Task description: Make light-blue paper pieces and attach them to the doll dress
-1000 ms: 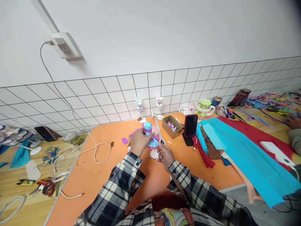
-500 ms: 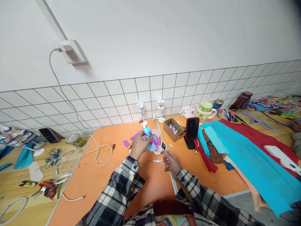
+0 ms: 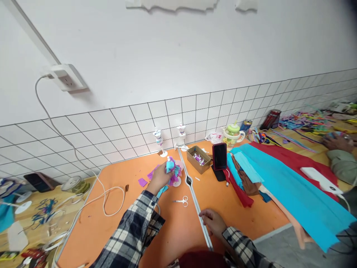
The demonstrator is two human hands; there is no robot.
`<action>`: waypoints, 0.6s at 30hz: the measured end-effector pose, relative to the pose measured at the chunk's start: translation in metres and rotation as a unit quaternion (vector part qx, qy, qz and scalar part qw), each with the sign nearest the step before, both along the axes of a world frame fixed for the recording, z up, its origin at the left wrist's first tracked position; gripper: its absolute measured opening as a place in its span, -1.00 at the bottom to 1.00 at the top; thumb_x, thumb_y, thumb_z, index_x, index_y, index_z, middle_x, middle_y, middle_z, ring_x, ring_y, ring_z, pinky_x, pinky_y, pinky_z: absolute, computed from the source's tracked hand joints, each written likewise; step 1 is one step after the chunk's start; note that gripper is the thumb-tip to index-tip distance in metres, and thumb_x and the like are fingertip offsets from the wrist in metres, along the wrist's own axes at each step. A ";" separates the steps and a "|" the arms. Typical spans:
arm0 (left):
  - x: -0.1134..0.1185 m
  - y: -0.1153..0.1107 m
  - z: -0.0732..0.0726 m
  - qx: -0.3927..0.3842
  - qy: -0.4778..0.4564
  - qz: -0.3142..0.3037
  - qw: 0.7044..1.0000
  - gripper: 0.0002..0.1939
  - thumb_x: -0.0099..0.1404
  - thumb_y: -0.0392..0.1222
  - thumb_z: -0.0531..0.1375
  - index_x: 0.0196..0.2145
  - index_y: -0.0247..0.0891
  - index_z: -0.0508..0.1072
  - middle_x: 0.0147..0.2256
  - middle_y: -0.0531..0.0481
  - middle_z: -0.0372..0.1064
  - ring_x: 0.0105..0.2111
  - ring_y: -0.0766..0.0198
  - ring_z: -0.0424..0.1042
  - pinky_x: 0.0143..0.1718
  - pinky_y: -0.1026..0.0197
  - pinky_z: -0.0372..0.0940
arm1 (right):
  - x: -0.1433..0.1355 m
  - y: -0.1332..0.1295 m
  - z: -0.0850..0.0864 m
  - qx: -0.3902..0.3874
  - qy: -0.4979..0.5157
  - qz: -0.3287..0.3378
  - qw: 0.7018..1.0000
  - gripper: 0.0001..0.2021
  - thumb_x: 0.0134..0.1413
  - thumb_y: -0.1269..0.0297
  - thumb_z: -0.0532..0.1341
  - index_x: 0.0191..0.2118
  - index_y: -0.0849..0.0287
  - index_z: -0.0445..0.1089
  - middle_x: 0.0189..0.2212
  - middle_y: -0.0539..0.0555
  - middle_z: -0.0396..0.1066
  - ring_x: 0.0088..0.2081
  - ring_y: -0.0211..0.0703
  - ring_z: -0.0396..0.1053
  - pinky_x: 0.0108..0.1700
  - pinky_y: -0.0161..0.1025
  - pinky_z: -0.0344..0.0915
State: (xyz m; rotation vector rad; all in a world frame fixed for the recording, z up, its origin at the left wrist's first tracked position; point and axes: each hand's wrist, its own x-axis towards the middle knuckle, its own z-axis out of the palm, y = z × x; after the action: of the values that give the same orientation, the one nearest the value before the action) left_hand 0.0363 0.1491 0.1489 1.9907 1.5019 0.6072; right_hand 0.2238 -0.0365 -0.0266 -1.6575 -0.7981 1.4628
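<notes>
My left hand [image 3: 159,179] is closed around a miniature dress form [image 3: 170,166] dressed in purple and blue crinkled fabric. Its small white neck stands up above the fingers. Lower and to the right, my right hand [image 3: 213,221] hovers by the table seam with thumb and fingers drawn together; anything between them is too small to make out. Small white scissors [image 3: 182,201] lie between the hands. Purple fabric scraps [image 3: 142,182] lie left of the dress form, and a blue scrap [image 3: 162,191] below it.
Two more small dress forms [image 3: 158,138] stand against the tiled wall. A cardboard box [image 3: 198,160] holds small pieces, beside a phone on a stand [image 3: 219,156]. Blue cloth [image 3: 281,175] and red cloth cover the right side. A white cable [image 3: 104,193] loops at left. Another person's hand [image 3: 336,141] is far right.
My right hand has drawn back from the dress form towards me and to the right. The dress form now stands more upright in my left hand. The camera view has shifted.
</notes>
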 end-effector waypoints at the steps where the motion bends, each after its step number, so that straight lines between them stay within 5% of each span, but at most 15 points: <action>1: -0.001 0.001 -0.001 0.000 -0.010 -0.010 1.000 -0.74 0.09 -0.24 0.20 -0.20 -0.19 0.47 -0.20 -0.05 0.53 -0.16 0.02 0.46 -0.12 0.09 0.29 | -0.001 -0.002 -0.004 -0.004 -0.005 0.008 1.000 -0.80 -0.20 0.21 0.21 -0.37 0.17 0.40 -0.63 -0.11 0.19 -0.70 -0.40 0.05 -0.75 -0.45 0.01; 11: -0.010 0.009 -0.010 -0.011 -0.102 -0.044 0.994 -0.58 0.16 -0.11 0.18 0.00 -0.20 0.42 0.05 -0.06 0.40 0.07 0.09 0.34 0.11 0.12 0.19 | -0.005 -0.006 -0.027 -0.022 -0.050 0.066 0.996 -0.77 -0.19 0.22 0.18 -0.32 0.15 0.40 -0.58 -0.06 0.26 -0.60 -0.32 0.16 -0.68 -0.43 0.09; 18: -0.038 -0.002 -0.006 0.005 -0.137 0.066 0.988 -0.54 0.15 0.01 0.19 -0.02 -0.22 0.42 -0.02 -0.14 0.43 0.00 0.06 0.37 0.07 0.05 0.19 | -0.002 -0.004 -0.034 -0.032 -0.078 0.085 0.993 -0.73 -0.12 0.23 0.12 -0.24 0.18 0.37 -0.51 -0.04 0.26 -0.56 -0.31 0.19 -0.65 -0.42 0.18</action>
State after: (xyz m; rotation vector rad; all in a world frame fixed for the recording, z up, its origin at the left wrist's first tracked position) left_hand -0.0014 0.1470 0.1428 1.7413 1.4686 0.9043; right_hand 0.2214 -0.0405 -0.0605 -1.8065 -1.0104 1.5011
